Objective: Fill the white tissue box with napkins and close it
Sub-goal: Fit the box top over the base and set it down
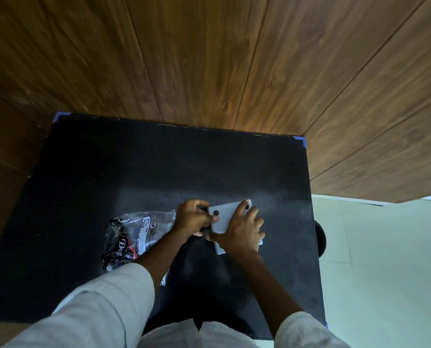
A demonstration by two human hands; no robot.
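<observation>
Right hand lay flat, fingers spread, pinning the white tissue box to the black table; left hand fingers clamped its left end, probably working the closure.

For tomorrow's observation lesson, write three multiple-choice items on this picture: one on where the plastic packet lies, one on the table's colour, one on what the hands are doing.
1. Where does the plastic packet lie?
A. left of the white box
B. on top of the box
C. on the floor

2. What colour is the table top?
A. white
B. black
C. red

3. What are the hands doing?
A. both rest on the white box
B. both hang off the table
C. one holds a cup

Key: 1 A, the packet lies flat beside the left hand. 2 B, the surface is black with blue tape at the corners. 3 A, the right hand lies spread on the lid while the left grips the box's end.
</observation>
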